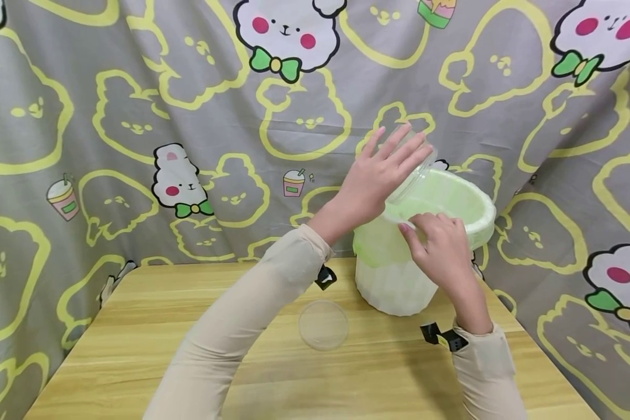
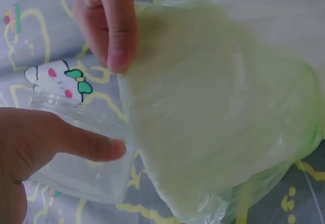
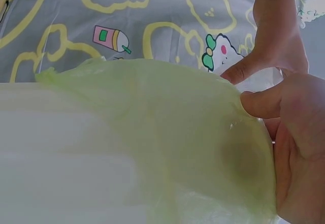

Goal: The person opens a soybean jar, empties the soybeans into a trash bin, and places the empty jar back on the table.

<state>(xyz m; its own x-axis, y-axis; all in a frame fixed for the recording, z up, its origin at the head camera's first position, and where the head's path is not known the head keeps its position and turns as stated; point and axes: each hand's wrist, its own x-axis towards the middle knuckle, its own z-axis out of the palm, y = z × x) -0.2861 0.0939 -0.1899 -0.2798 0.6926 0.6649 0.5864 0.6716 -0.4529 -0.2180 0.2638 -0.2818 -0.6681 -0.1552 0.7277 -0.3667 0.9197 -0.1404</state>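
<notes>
My left hand [image 1: 380,172] holds a clear jar [image 2: 81,178] tilted on its side over the mouth of a white bin [image 1: 394,294]. In the left wrist view the thumb lies along the jar, and no lid shows on its threaded neck. A thin light-green bin bag [image 1: 383,236] lines the bin and folds down over its rim. My right hand [image 1: 443,251] pinches the near rim through the bag, thumb outside and fingers inside; the right wrist view shows the thumb [image 3: 261,102] on the green film. What lies deep in the bin is hidden.
A clear round lid [image 1: 323,325] lies flat on the wooden table [image 1: 189,326], left of the bin. Behind the table hangs a grey patterned curtain [image 1: 215,128]; the bin stands close to it. Black straps [image 1: 443,337] are at the wrists.
</notes>
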